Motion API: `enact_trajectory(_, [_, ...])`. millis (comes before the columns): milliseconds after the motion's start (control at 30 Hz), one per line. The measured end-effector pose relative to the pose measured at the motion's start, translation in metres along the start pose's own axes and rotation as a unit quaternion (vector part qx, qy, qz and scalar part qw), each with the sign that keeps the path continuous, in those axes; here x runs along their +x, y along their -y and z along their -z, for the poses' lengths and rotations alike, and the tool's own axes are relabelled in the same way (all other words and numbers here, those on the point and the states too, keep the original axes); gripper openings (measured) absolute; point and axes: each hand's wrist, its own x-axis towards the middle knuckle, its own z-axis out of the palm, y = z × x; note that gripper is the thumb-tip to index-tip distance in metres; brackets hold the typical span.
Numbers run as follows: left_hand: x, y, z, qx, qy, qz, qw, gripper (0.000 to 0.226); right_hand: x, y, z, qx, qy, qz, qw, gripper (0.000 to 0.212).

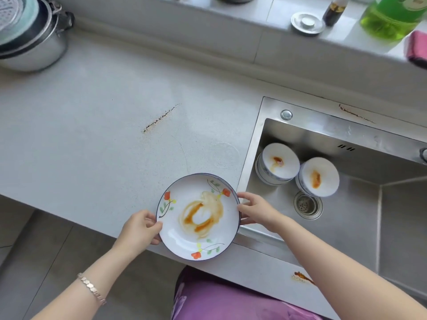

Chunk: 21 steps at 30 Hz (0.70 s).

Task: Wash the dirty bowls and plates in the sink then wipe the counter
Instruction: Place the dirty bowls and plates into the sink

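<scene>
A white plate (184, 236) with orange flowers, a dark rim and brown sauce smears is held over the counter's front edge, just left of the sink. My left hand (141, 227) grips its left rim and my right hand (256, 210) grips its right rim. Two dirty white bowls stand in the steel sink (346, 135): one bowl (280, 162) at the left wall, the other bowl (320, 176) beside it, above the drain (308, 205). Both bowls have orange sauce inside.
The grey counter (104, 116) carries a dark stain streak (159, 120) and another stain (302, 277) on its front edge. A steel pot (34, 42) stands at the far left. On the back ledge are a green detergent bottle (392, 17), a dark bottle (335, 10), a sink plug (307, 23) and a pink sponge (417, 49).
</scene>
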Motion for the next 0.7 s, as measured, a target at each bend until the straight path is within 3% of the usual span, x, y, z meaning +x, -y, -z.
enact_trajectory(167, [-0.003,0.0,0.005,-0.038,0.052,-0.007,0.998,0.021,0.0,-0.002,0.002,0.015,0.014,0.001,1.0,0.037])
enact_trajectory(433, [-0.021,-0.005,0.006,-0.123,0.036,-0.029,0.991,0.025,-0.013,-0.021,0.008,0.053,-0.022,0.031,0.998,0.034])
enact_trajectory(700, [-0.043,-0.072,-0.039,-0.159,0.052,-0.109,0.98,0.026,-0.095,-0.078,0.104,0.15,-0.225,0.046,0.962,0.033])
